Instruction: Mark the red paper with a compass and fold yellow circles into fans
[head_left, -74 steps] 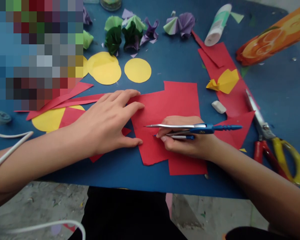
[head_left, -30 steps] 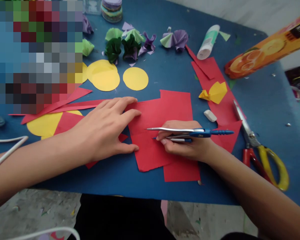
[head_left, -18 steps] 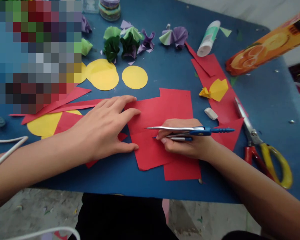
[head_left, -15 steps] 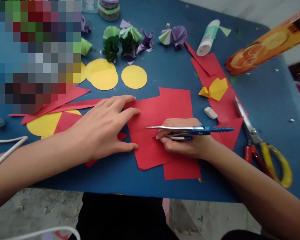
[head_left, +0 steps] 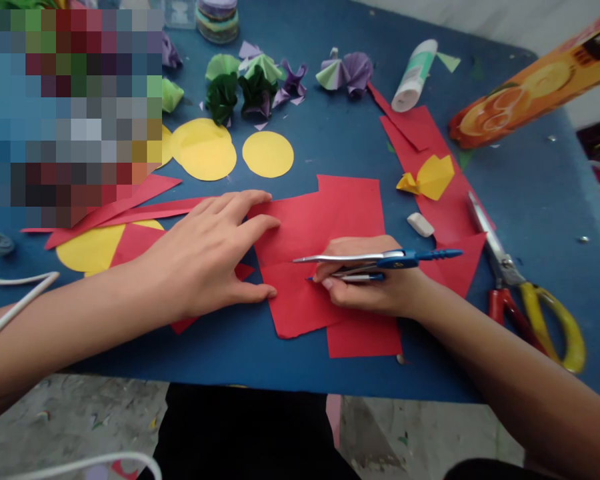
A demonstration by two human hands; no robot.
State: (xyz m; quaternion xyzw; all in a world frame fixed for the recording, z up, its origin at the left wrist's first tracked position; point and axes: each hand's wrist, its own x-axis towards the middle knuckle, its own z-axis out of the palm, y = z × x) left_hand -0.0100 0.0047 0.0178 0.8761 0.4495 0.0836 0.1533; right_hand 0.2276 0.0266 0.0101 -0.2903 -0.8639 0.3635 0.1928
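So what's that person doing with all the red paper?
A person is working at a blue table. The left hand lies flat on a sheet of red paper, holding it down. The right hand grips a blue drawing compass, lying nearly flat, with its tips over the paper. Yellow paper circles, folded paper flowers and scissors lie around.

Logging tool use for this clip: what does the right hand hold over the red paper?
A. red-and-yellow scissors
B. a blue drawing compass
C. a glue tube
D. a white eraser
B: the right hand grips a blue drawing compass lying across the red paper, while the scissors, glue tube and eraser lie untouched on the table.
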